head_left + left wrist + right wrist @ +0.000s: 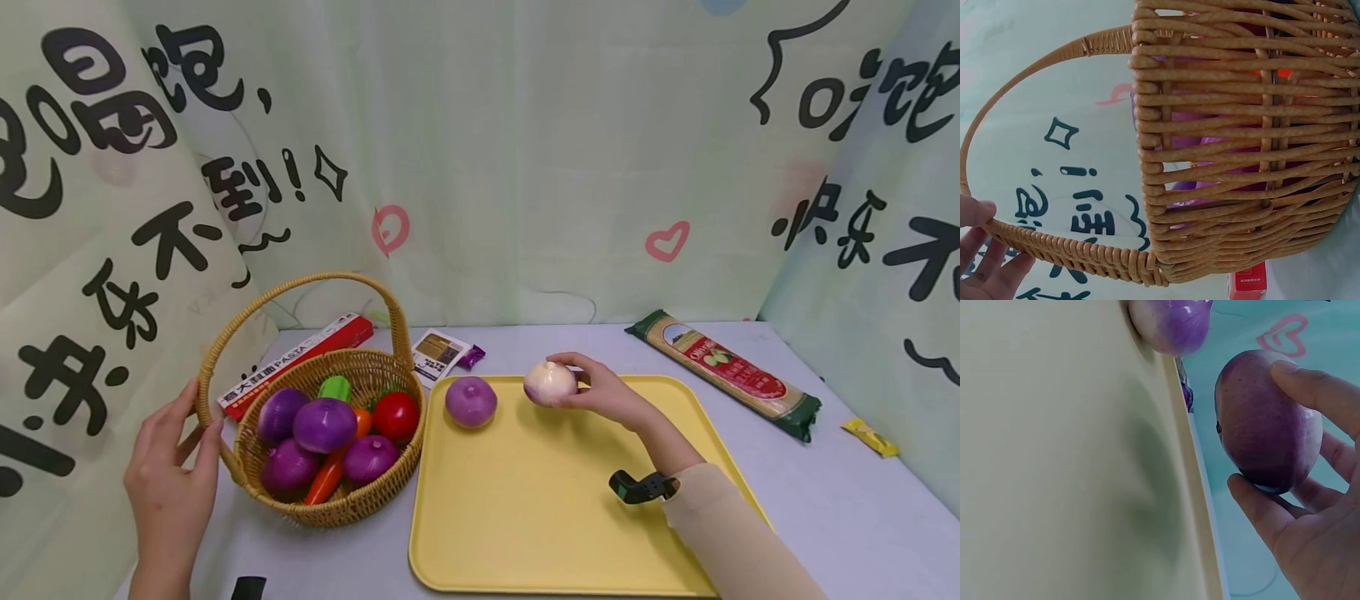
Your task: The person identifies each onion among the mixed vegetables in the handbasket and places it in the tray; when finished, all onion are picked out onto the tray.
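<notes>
My left hand [171, 475] holds the handle of a wicker basket [375, 493] near its left foot, thumb and fingers around it. In the left wrist view that handle [1072, 250] runs between thumb and fingers. My right hand [611, 396] holds a purple-and-white onion [549, 383] above the far part of a yellow tray [517, 533]. Seen from the right wrist, the onion [1266, 425] is gripped between thumb and fingers, off the tray surface. A second purple onion [471, 402] sits in the tray's far left corner.
The basket holds several purple vegetables [324, 425], a tomato [395, 417] and an orange-red carrot-shaped piece [327, 477]. Behind it lies a red-and-white pasta box [300, 358]. A printed packet [437, 354] is behind the tray, a pasta bag [723, 371] and yellow sachet [870, 437] to the right.
</notes>
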A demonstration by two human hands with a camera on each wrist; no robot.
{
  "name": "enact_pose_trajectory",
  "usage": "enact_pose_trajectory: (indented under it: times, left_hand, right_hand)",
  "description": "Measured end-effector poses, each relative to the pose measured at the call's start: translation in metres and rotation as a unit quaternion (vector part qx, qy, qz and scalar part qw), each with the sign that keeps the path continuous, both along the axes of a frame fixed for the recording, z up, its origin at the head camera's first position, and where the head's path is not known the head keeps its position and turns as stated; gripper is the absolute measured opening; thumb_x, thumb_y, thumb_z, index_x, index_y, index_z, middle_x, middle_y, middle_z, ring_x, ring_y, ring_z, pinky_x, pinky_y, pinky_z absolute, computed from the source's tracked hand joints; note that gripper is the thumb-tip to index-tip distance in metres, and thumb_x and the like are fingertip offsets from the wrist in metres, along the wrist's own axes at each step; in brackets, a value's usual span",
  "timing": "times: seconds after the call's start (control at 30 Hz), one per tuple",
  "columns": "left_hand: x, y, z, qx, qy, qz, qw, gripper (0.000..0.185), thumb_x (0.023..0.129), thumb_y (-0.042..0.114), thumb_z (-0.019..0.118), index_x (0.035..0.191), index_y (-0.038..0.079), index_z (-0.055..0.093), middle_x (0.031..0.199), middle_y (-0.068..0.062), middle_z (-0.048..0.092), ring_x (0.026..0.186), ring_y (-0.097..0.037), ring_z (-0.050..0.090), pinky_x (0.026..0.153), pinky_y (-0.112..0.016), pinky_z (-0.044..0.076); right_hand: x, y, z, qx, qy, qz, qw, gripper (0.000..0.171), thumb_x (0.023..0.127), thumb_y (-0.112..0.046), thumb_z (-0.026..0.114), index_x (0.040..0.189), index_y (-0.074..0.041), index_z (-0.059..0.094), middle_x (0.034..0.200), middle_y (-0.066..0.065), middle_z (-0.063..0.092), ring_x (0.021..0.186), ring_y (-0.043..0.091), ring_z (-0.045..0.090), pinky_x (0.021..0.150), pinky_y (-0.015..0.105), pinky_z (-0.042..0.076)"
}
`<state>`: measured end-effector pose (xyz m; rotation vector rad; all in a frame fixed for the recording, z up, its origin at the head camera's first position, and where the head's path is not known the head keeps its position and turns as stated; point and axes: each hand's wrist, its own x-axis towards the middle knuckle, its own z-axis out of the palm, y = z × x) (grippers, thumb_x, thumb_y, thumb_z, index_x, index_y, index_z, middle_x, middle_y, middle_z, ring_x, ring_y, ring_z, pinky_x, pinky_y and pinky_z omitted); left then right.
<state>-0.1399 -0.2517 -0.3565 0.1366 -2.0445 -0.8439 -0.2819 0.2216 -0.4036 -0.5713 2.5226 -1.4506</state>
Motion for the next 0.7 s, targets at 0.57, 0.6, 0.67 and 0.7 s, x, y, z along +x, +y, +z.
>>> enact_pose_trajectory:
  times: [0.57,0.6,0.67,0.7]
  left_hand:
    - [0.0011,-0.0019,0.0011,0.003,-0.019,-0.003,0.9998,0.060,0.082,-0.003,0.067,0.135,0.021,0.052,0.116,-0.014,0.057,0.101,0.024,0.037,0.079,0.009,0.032]
    - [0.0013,-0.0019,0.0014,0.003,-0.023,-0.002,0.9997,0.059,0.083,-0.002,0.067,0.136,0.021,0.052,0.116,-0.015,0.057,0.100,0.024,0.037,0.078,0.009,0.032]
    - [0.0014,-0.0023,0.0017,0.004,-0.030,0.003,0.9995,0.058,0.084,0.000,0.067,0.136,0.020,0.052,0.116,-0.015,0.058,0.099,0.025,0.037,0.078,0.010,0.032]
    - [0.0012,-0.0027,0.0014,0.004,-0.031,0.004,0.9995,0.057,0.084,0.002,0.067,0.136,0.019,0.052,0.115,-0.015,0.058,0.099,0.025,0.036,0.077,0.010,0.032]
  right_hand:
    - [-0.0052,0.0022,-0.0088,-0.004,-0.002,0.009,1.000,0.062,0.083,-0.017,0.072,0.137,-0.011,0.043,0.143,0.018,0.041,0.126,0.041,0.043,0.101,0.045,0.045]
    - [-0.0057,0.0021,-0.0089,-0.004,-0.002,0.010,1.000,0.062,0.083,-0.017,0.072,0.137,-0.011,0.044,0.143,0.017,0.041,0.127,0.041,0.043,0.101,0.046,0.045]
    - [-0.0065,0.0017,-0.0087,-0.004,-0.002,0.011,1.000,0.062,0.082,-0.017,0.072,0.137,-0.011,0.044,0.144,0.017,0.040,0.128,0.041,0.042,0.102,0.048,0.044]
    - [-0.0069,0.0015,-0.0086,-0.004,-0.002,0.011,1.000,0.062,0.082,-0.018,0.072,0.137,-0.011,0.044,0.144,0.017,0.040,0.128,0.041,0.042,0.103,0.049,0.044]
